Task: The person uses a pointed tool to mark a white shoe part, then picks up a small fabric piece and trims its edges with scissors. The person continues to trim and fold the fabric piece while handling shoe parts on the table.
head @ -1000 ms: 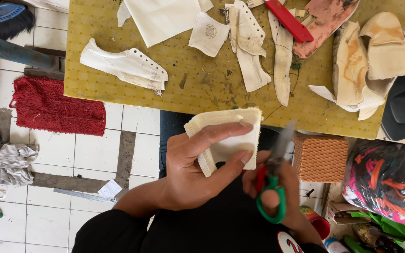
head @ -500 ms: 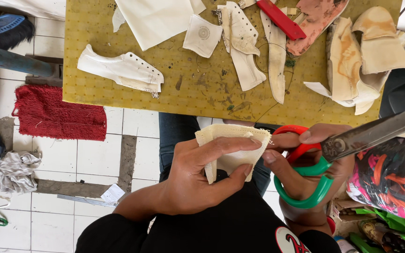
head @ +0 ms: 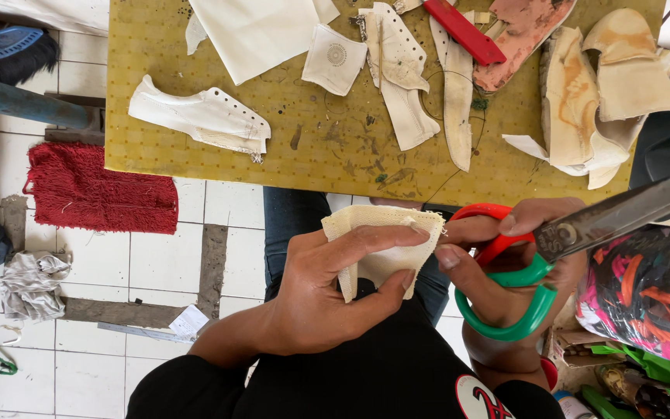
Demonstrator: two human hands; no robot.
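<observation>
Left hand (head: 327, 299): its grip is closed on a cream fabric piece (head: 381, 248), thumb along the top edge, fingers wrapped across the lower part, held over the lap just in front of the counter (head: 195, 159).
Right hand (head: 505, 271): its grip is closed through the red and green handles of a pair of scissors (head: 537, 256); the grey blades point off to the right, away from the cloth.
Fabric piece: between the 2 hands, its right edge just beside the right thumb and forefinger, which seem to pinch or feel that frayed edge.
Doing it well: judging from this, the trimming would go cleaner with the cloth pulled taut between thumb and fingers, the cut line kept clear of the left fingertips, and the blades turned back toward the edge before they close.
Risk: the piece is small and the left fingers cover much of it, so a hurried cut could nick a fingertip or take too much off.
Counter: yellow perforated board carrying a white shoe upper (head: 199, 116), white cut panels, a red strip (head: 463, 31) and tan insoles (head: 575, 93).
Floor: white tiles with a red mat (head: 94, 186) to the left.
</observation>
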